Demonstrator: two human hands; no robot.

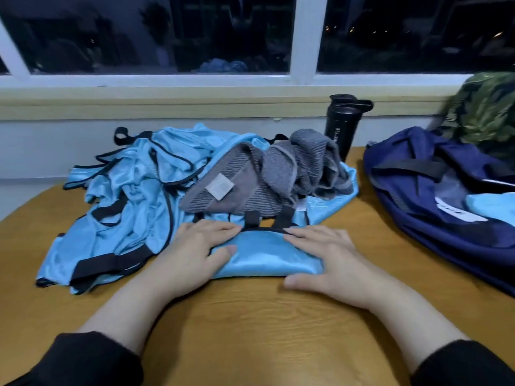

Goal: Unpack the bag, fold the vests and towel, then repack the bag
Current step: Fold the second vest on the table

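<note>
**A room by a window at night, likely a home or dormitory**

A wooden table (250, 316) is set against a wall under a wide window (303, 34) with a white frame; darkness and a few small lights are seen through the glass. Personal sports gear is spread on the table: a heap of blue vests (133, 188), a grey towel (278, 171), a black shaker bottle (341, 126) and a navy bag (434, 196). A camouflage-patterned item (485, 110) is seen at the far right

Folded blue vest (267, 257) (rest heaped), crumpled towel (267, 174)
</note>
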